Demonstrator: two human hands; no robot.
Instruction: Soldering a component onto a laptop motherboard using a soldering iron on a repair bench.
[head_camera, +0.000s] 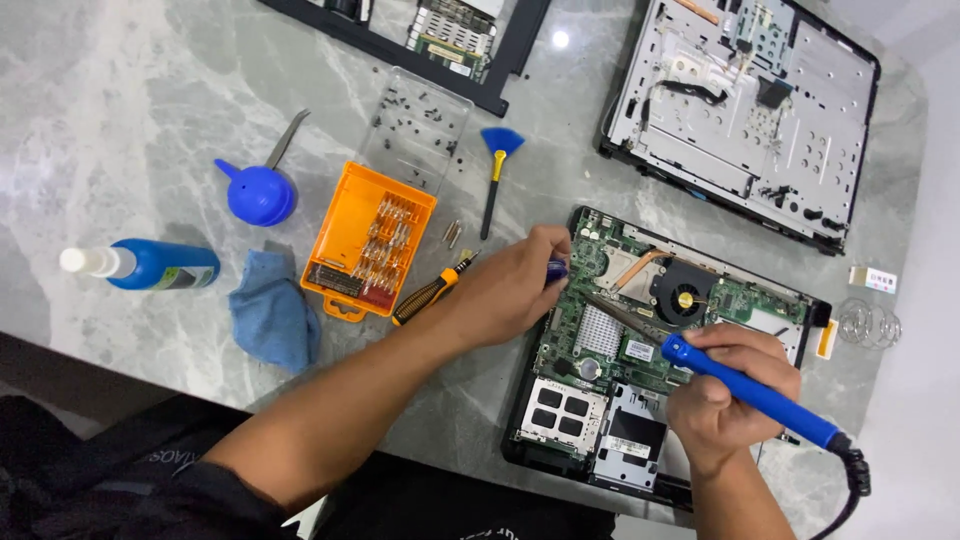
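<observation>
An opened laptop base (640, 400) lies on the marble table, its green circuit board (590, 335) and round cooling fan (683, 292) exposed. My right hand (725, 400) grips a blue soldering iron (750, 388), whose metal tip (615, 312) reaches left onto the board. At the board's left edge my left hand (505, 290) rests, pinching a small dark blue object (557, 268) between the fingertips.
An orange bit case (368, 240) with a clear lid, a black and orange screwdriver (432, 292), a blue brush (497, 172), a blue air blower (258, 193), a blue cloth (272, 312) and a spray bottle (150, 265) lie to the left. Another laptop chassis (745, 110) sits at back right.
</observation>
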